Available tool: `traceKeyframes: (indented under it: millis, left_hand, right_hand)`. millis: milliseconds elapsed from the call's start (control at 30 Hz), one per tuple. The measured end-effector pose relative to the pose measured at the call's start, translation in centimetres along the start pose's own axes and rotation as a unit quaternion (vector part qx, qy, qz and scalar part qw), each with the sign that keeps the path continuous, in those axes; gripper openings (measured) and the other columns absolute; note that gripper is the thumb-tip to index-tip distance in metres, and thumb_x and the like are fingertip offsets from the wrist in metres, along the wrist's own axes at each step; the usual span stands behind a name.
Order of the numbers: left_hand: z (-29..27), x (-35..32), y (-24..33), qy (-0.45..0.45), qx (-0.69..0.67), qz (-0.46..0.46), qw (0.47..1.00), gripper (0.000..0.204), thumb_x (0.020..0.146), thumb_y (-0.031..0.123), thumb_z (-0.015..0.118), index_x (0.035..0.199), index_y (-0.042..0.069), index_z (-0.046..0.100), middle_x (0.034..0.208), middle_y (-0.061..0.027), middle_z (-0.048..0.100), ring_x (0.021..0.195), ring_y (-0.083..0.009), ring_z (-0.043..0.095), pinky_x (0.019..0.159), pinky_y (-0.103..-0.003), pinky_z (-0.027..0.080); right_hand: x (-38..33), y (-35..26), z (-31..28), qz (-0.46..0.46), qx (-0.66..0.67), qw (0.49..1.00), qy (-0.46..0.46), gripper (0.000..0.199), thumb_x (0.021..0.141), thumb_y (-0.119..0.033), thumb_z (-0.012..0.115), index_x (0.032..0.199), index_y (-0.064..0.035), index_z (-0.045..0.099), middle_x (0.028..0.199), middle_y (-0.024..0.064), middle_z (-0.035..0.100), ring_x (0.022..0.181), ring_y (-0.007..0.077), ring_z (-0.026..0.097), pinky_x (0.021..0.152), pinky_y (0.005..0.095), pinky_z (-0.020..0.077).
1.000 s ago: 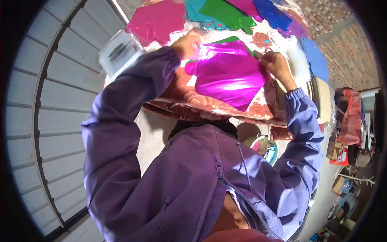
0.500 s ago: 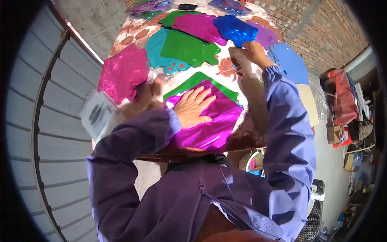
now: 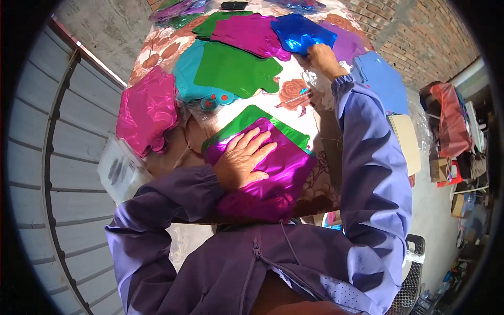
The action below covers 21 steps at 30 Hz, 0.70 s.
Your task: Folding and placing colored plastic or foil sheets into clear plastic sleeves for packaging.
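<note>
My left hand (image 3: 243,160) lies flat, fingers spread, on a shiny magenta foil sheet (image 3: 278,181), which looks like a deflated balloon, at the near edge of the table. Under it, a green foil sheet (image 3: 251,113) shows along the far side, with a thin teal edge at its right. At the far right, my right hand (image 3: 323,60) is stretched out, with curled fingers closed on the near edge of a blue foil sheet (image 3: 302,34). Its fingertips are partly hidden. The blue sheet lies beside a magenta foil pile (image 3: 247,32) and overlaps a purple foil sheet (image 3: 346,44).
Green foil (image 3: 236,67) lies over teal foil (image 3: 186,71) mid-table, with pink foil (image 3: 149,107) at left. A clear plastic bag (image 3: 122,170) sits at the left edge. Light blue foil (image 3: 380,81) and a beige sheet (image 3: 404,144) line the right side of the flowered tablecloth (image 3: 157,50).
My view has shifted slightly, so the table's things appear further left. My left hand stays pressed on the magenta foil, and my right hand remains at the blue foil's near edge.
</note>
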<state>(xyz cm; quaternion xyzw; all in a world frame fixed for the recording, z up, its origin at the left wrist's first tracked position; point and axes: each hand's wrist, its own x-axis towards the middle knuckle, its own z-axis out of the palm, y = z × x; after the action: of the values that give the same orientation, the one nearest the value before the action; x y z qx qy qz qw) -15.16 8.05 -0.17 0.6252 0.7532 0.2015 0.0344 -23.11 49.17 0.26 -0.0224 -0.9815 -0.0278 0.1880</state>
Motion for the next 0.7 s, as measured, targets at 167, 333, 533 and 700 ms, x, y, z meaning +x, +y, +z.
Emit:
traceKeyframes:
  millis: [167, 333, 533, 700]
  left_hand:
    - [-2.1, 2.8, -2.0, -0.046, -0.088, -0.005, 0.995, 0.063, 0.084, 0.035, 0.067, 0.137, 0.009, 0.046, 0.146, -0.0176, 0.036, 0.137, -0.0364, 0.03, 0.11, -0.048, 0.028]
    - [-3.2, 9.6, -5.6, 0.025, -0.147, -0.002, 0.989, 0.052, 0.087, 0.027, 0.065, 0.133, 0.007, 0.05, 0.139, -0.019, 0.045, 0.13, -0.0332, 0.041, 0.108, -0.042, 0.034]
    - [-3.1, 16.2, -8.6, 0.045, -0.19, -0.092, 0.976, 0.04, 0.087, 0.021, 0.065, 0.121, 0.002, 0.06, 0.118, -0.0172, 0.062, 0.112, -0.0288, 0.058, 0.097, -0.038, 0.044]
    - [-2.3, 19.1, -9.5, 0.13, -0.172, -0.112, 0.97, 0.03, 0.084, 0.017, 0.067, 0.109, 0.0, 0.067, 0.104, -0.02, 0.067, 0.102, -0.033, 0.063, 0.091, -0.039, 0.048]
  right_hand:
    - [0.8, -0.3, -0.9, 0.036, 0.064, 0.997, 0.023, 0.015, 0.069, -0.015, 0.074, 0.075, -0.0031, 0.069, 0.076, 0.0202, 0.065, 0.077, 0.0366, 0.065, 0.068, 0.0427, 0.0517]
    - [0.8, 0.7, -0.5, 0.081, 0.252, 0.964, -0.019, 0.015, 0.076, -0.015, 0.074, 0.082, -0.0006, 0.071, 0.074, 0.0168, 0.068, 0.068, 0.0268, 0.067, 0.064, 0.0366, 0.0501]
    - [1.0, 1.7, -0.2, 0.119, 0.311, 0.941, -0.056, 0.017, 0.076, -0.014, 0.077, 0.087, -0.0007, 0.072, 0.076, 0.0131, 0.07, 0.068, 0.0181, 0.065, 0.064, 0.0321, 0.0493]
    - [1.0, 0.0, -1.0, 0.131, 0.282, 0.95, -0.022, 0.02, 0.07, -0.011, 0.081, 0.078, 0.0012, 0.068, 0.067, 0.009, 0.065, 0.062, 0.0138, 0.059, 0.06, 0.0317, 0.047]
